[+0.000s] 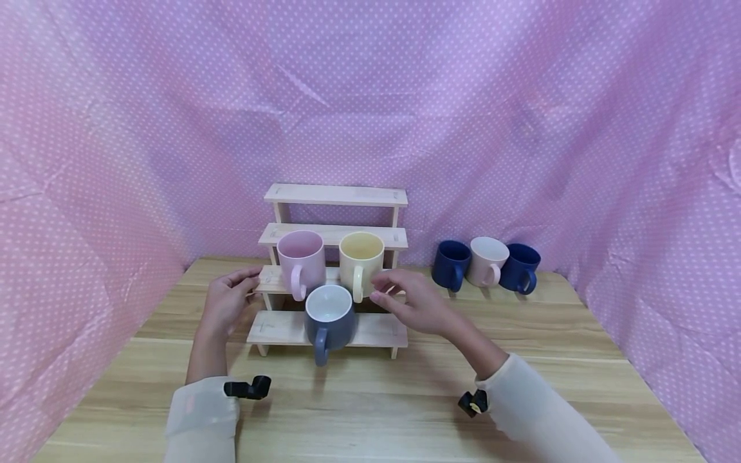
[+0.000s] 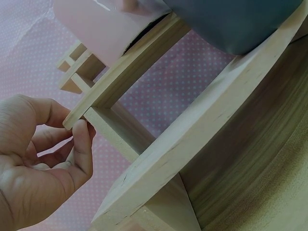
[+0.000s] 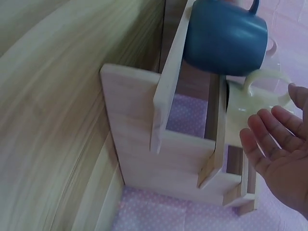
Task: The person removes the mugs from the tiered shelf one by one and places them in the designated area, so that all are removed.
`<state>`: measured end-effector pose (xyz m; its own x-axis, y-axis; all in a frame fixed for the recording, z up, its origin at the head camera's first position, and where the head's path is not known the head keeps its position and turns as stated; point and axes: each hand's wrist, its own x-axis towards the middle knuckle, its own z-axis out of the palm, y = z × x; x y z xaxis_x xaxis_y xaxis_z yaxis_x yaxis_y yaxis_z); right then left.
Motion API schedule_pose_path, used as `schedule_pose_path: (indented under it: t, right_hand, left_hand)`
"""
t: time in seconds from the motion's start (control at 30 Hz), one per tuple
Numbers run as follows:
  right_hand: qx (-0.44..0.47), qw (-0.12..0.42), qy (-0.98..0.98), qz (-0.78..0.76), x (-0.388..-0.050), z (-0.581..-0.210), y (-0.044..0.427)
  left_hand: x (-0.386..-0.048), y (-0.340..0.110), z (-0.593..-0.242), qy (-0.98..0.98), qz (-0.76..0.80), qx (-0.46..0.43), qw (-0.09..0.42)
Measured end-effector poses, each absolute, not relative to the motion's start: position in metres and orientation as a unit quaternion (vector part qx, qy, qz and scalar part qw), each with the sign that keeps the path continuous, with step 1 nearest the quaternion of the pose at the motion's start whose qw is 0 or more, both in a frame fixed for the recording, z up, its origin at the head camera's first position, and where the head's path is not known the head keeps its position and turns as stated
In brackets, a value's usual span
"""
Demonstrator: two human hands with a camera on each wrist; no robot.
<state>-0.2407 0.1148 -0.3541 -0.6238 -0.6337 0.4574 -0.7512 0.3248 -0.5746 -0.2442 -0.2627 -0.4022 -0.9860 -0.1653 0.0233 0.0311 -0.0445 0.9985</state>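
Note:
My left hand (image 1: pixel 224 303) pinches the left end of the second-lowest board of a wooden step rack (image 1: pixel 278 328); the left wrist view shows thumb and fingers (image 2: pixel 48 159) at the board end (image 2: pixel 79 111). On that board stand a pink mug (image 1: pixel 303 260) and a yellow mug (image 1: pixel 362 254), handles toward the front. A grey-blue mug (image 1: pixel 336 328), white inside, stands on the lowest board. Beside the yellow mug's right side is my right hand (image 1: pixel 413 302), fingers relaxed and slightly bent, holding nothing; in the right wrist view, whether it touches the yellow mug (image 3: pixel 250 103) is unclear.
Right of the rack, at the table's back, stand a dark blue mug (image 1: pixel 451 265), a light pink mug (image 1: pixel 487 262) and another dark blue mug (image 1: pixel 520 268). The rack's top two boards hold no mugs. A pink dotted cloth (image 1: pixel 347 96) hangs behind the wooden table (image 1: pixel 359 411).

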Motion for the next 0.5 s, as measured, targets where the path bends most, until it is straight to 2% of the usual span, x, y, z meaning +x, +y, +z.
schedule_pose_path:
  t: [0.5]
  right_hand:
    - [0.376,0.023,-0.792,0.48,-0.238,-0.355,0.092]
  left_hand:
    - [-0.244,-0.263,-0.401,-0.689,-0.72,0.05,0.068]
